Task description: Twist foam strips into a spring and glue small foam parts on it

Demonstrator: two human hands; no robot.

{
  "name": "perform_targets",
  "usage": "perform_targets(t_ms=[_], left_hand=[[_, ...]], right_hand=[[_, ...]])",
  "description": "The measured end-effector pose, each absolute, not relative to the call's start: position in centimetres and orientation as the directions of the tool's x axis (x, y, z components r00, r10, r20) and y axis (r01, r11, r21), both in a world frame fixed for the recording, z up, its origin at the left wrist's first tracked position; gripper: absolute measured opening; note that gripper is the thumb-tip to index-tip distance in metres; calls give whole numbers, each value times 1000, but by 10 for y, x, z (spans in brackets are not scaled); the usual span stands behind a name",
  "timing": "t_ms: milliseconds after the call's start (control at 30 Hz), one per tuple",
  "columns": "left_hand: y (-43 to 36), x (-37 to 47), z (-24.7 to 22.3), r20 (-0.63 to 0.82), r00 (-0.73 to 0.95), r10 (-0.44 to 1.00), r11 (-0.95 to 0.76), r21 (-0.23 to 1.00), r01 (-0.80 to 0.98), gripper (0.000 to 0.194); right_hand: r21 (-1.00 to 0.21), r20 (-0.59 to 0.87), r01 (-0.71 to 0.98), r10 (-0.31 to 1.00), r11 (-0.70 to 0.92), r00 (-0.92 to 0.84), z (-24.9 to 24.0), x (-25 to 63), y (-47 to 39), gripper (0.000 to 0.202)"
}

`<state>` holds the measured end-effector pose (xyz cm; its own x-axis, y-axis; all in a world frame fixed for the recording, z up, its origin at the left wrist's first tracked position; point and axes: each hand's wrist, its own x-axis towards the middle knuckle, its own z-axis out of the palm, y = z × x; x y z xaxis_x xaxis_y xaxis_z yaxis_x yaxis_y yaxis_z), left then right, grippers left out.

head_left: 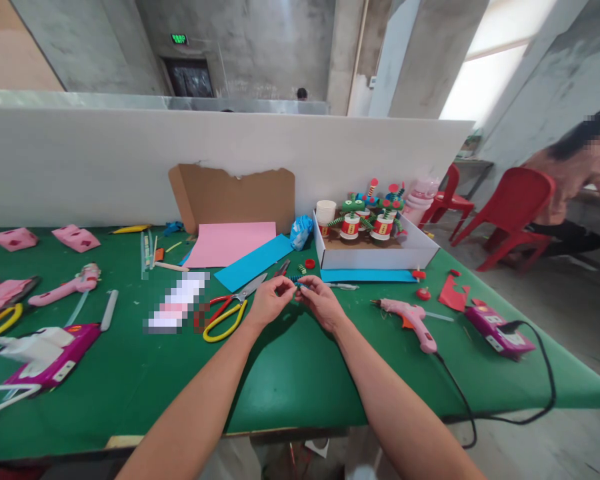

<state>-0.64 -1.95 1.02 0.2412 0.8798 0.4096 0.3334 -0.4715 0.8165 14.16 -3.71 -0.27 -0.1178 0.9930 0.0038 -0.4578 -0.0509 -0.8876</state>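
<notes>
At the middle of the green table (300, 387), my left hand (269, 301) and my right hand (324, 305) meet with fingertips pinched together. Between them is a small blue-and-dark folded paper strip (297, 281), mostly covered by the fingers. A green folded paper piece (301, 269) and a red round piece (309, 263) lie just beyond. Beside my left hand are scissors (241, 294) with red and yellow handles. A silver pen-like tool (343, 287) lies past my right hand.
A white box (375, 259) holds several paper-cup figures (351, 227). Blue paper (255, 261) and pink paper (233, 243) lie behind. To the right are a pink glue gun (411, 321) and a corded purple power strip (500, 331). A person (560, 180) sits beyond.
</notes>
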Motion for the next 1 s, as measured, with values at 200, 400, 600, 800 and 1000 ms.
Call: perform_targets(t_ms=[200, 400, 600, 800, 1000], left_hand=[[-20, -6, 12, 396, 251, 883, -463, 822, 331, 12], [-20, -7, 14, 373, 228, 899, -429, 853, 296, 17], [-20, -10, 13, 358, 218, 908, -409, 869, 277, 30], [-14, -11, 7, 428, 168, 888, -459, 844, 276, 10], [-14, -11, 5, 435, 176, 883, -469, 824, 317, 18]], right_hand=[[-877, 13, -481, 998, -14, -54, -6, 144, -34, 27], [-850, -22, -526, 999, -32, -25, -6, 147, -32, 31], [-823, -52, -564, 998, -61, -32, -4, 148, -32, 34], [-823, -68, -558, 994, -103, -83, 1, 146, -35, 36], [-878, -68, -464, 990, -117, -121, 2, 144, -37, 32]])
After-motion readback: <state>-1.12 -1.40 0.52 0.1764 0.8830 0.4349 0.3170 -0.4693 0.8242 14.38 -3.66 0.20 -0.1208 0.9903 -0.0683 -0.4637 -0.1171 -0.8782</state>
